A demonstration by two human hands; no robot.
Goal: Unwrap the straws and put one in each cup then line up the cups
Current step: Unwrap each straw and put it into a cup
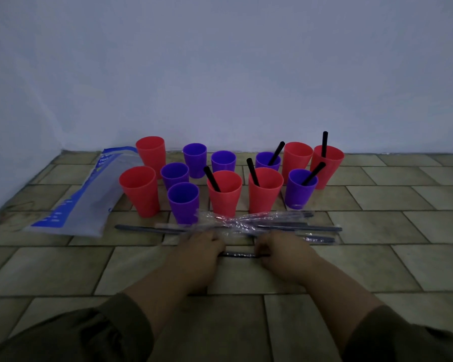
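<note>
Several red and purple cups stand in a cluster on the tiled floor. Black straws stick out of several of them, among them a red cup [225, 192], a second red cup [265, 189] and a purple cup [300, 188]. The cups on the left, like the front red cup [139, 190] and the front purple cup [183, 202], hold no straw. A pile of wrapped black straws [267, 224] lies in front of the cups. My left hand [203, 245] and my right hand [277, 248] each grip one end of a wrapped straw [239, 255] held level just above the floor.
A flat blue and clear plastic bag [81, 202] lies on the floor left of the cups. A plain wall [220, 74] rises right behind the cup cluster. Tiled floor [377, 270] stretches around my forearms.
</note>
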